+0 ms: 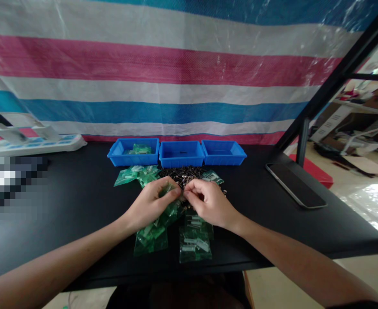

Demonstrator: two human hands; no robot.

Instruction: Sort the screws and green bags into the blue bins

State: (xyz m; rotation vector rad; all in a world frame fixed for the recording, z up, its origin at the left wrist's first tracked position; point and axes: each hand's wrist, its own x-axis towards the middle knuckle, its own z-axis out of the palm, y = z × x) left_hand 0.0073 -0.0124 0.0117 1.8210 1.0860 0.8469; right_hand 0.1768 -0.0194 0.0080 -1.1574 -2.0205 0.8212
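Left hand (150, 198) and right hand (215, 202) are pinching, contents indiscernible, partly hiding screws (168, 174); blue bins (181, 162) are lining the surface's (246, 189) far edge.

The left hand (152, 199) and right hand (213, 201) hid part of a heap of what appeared to be screws (172, 173); anything between the fingers (172, 195) was too small to tell. The left edge cropped a power strip (65, 143) and a pixelated object (8, 184).
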